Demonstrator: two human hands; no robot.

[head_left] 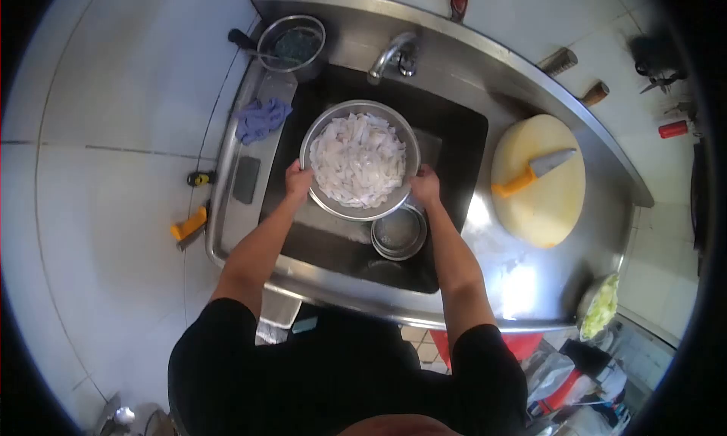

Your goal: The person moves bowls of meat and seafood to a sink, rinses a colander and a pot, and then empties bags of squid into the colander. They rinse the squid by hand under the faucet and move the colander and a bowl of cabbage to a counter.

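A round metal bowl (324, 199) is held over the sink, heaped with pale, whitish sliced pieces (358, 160) whose kind I cannot make out for certain. My left hand (298, 180) grips its left rim, fingers closed. On the opposite side, my right hand (425, 185) is closed on the rim too. Below the bowl, near my right forearm, metal bowls or strainers (399, 233) sit nested in the sink, partly covered by the big bowl.
The steel sink (462, 144) has a faucet (392, 56) behind it. A pot (295, 44), a purple cloth (263, 121) and a dark flat block (246, 179) line the left ledge. An orange-handled knife (534, 172) lies on a round cutting board (522, 216) at right.
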